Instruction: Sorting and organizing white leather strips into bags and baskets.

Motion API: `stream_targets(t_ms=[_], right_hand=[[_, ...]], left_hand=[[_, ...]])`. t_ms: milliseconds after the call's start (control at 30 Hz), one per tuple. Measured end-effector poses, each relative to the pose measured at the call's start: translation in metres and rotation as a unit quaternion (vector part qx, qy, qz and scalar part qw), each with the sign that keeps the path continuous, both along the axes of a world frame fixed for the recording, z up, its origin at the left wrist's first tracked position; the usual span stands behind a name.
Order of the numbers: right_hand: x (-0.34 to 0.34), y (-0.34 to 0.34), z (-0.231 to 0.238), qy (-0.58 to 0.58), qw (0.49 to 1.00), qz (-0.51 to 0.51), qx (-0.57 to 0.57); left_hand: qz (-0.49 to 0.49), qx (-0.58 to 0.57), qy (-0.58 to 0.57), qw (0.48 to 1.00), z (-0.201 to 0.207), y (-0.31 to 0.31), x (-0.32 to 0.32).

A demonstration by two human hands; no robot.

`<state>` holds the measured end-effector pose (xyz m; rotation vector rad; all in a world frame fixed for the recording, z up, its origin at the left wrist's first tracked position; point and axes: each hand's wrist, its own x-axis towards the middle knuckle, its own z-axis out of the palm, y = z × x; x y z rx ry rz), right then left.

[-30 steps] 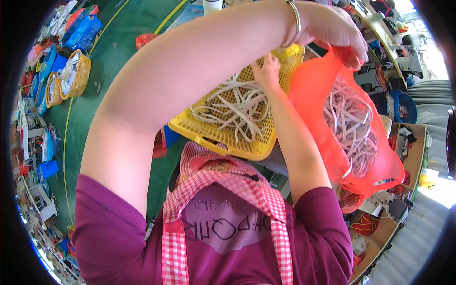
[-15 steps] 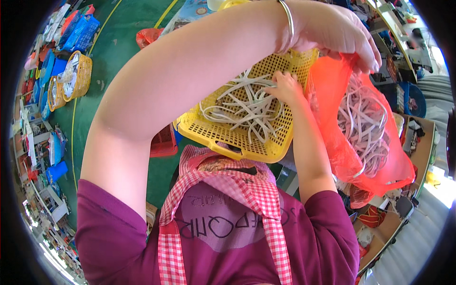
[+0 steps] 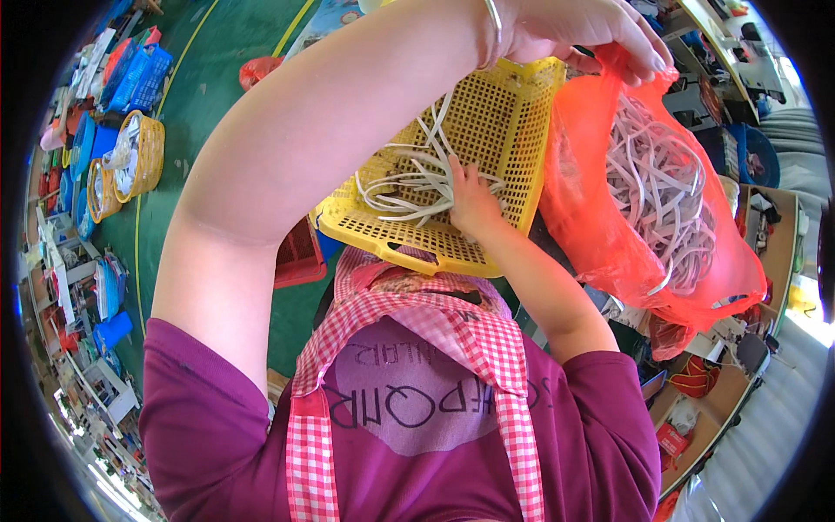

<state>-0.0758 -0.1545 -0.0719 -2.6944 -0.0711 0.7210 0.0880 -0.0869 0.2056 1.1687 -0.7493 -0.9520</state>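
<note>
A yellow plastic basket [image 3: 513, 96] with a mesh-like floor sits in front of my chest. White flat straps [image 3: 409, 181] lie in a loose bundle in its left part, partly hidden behind my left forearm. Down in the basket, my right hand [image 3: 476, 204] is closed round the right end of this bundle. My left arm crosses over the basket to the right, where my left hand [image 3: 583, 30] pinches the gathered rim of a red plastic bag [image 3: 574, 217]. Many similar white straps [image 3: 661, 187] fill the bag, which stands right beside the basket.
A red crate [image 3: 300, 257] shows beneath the basket's left side. Yellow baskets [image 3: 146, 157] and blue baskets [image 3: 143, 78] stand across the green floor [image 3: 204, 113] at far left. On the right, a brown shelf unit [image 3: 722, 391] holds assorted items beside the bag.
My right hand has swept left through the basket, drawing the spread straps into a tighter bundle and baring the mesh floor on the right. My left hand still holds the bag's rim.
</note>
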Motion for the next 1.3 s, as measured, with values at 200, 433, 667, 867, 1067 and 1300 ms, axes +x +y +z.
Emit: stream_targets(t_ms=[200, 433, 667, 867, 1067, 1300], right_hand=[[0.008, -0.033, 0.007, -0.060, 0.983, -0.067, 0.159], [-0.023, -0.123, 0.227, -0.335, 0.886, -0.097, 0.307], [-0.007, -0.267, 0.239, -0.269, 0.936, -0.185, 0.131], [-0.004, -0.198, 0.237, -0.361, 0.930, -0.071, -0.003], [0.005, -0.021, 0.100, -0.296, 0.953, 0.011, 0.068], [-0.018, 0.022, 0.090, -0.522, 0.842, -0.004, 0.133]], left_hand=[[0.060, 0.095, 0.011, 0.994, 0.004, -0.012, -0.002], [0.060, 0.241, -0.238, 0.939, -0.028, -0.004, 0.036], [0.068, 0.061, 0.094, 0.991, -0.011, -0.042, 0.011], [0.055, -0.044, 0.058, 0.996, 0.000, -0.041, -0.010], [-0.024, 0.151, -0.173, 0.973, -0.028, -0.043, -0.027], [0.029, 0.008, 0.023, 0.999, -0.058, 0.002, 0.002]])
